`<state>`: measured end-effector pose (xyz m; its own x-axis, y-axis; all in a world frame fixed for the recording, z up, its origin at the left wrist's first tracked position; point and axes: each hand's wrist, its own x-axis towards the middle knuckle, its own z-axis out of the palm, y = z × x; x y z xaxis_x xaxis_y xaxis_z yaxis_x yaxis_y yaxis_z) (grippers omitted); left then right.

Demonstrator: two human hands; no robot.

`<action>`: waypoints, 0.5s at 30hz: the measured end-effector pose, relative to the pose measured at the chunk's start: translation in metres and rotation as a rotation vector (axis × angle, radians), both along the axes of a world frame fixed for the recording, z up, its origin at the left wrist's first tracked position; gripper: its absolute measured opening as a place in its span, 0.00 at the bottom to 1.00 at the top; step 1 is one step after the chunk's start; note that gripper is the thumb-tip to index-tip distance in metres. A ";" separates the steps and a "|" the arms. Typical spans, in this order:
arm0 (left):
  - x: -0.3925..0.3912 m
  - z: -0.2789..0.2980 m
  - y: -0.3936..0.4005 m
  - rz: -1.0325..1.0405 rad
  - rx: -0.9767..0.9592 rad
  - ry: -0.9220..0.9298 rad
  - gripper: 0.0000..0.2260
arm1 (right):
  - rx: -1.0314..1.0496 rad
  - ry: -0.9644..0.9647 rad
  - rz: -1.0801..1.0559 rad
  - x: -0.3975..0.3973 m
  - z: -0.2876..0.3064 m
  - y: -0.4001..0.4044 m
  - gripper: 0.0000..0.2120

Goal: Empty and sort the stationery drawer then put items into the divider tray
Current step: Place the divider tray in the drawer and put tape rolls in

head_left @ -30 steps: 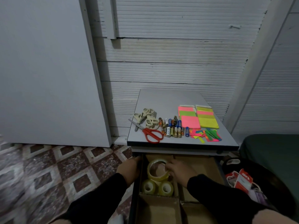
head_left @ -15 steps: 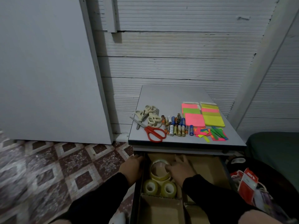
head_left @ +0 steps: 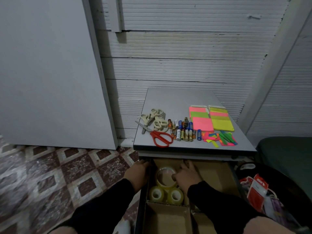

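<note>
The open drawer (head_left: pixel 217 173) is lined with a cardboard divider tray (head_left: pixel 167 217). Three tape rolls are parked in its left compartment: a big roll (head_left: pixel 164 179) on edge behind two smaller ones (head_left: pixel 156 195). The big roll is pinched by the right hand (head_left: pixel 187 174), fingers curled round its rim. The drawer's left edge is gripped by the left hand (head_left: pixel 137 172). Up top, scissors (head_left: pixel 160 136), batteries (head_left: pixel 184 130) and sticky notes (head_left: pixel 211 120) are laid out sorted.
</note>
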<state>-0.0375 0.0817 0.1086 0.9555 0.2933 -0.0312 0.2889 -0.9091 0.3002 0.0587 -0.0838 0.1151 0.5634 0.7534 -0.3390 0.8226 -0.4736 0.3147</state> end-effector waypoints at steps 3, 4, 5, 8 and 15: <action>0.000 0.000 -0.001 0.002 0.004 0.001 0.15 | -0.016 -0.019 0.010 -0.001 0.000 0.001 0.15; 0.000 0.000 -0.001 0.002 0.003 0.003 0.15 | -0.019 -0.023 0.012 -0.001 0.000 0.001 0.15; 0.000 0.000 -0.001 0.002 0.001 0.006 0.15 | -0.020 -0.025 0.014 -0.001 0.000 0.001 0.15; 0.000 0.001 -0.002 0.005 -0.003 0.012 0.15 | -0.007 -0.013 0.011 0.000 0.000 0.001 0.16; -0.003 0.012 -0.007 0.003 0.012 0.006 0.15 | 0.212 0.123 -0.038 0.000 0.016 -0.002 0.19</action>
<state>-0.0403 0.0747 0.1204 0.9544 0.2968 -0.0334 0.2936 -0.9117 0.2874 0.0588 -0.0858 0.1311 0.5568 0.7941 -0.2437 0.8291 -0.5495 0.1037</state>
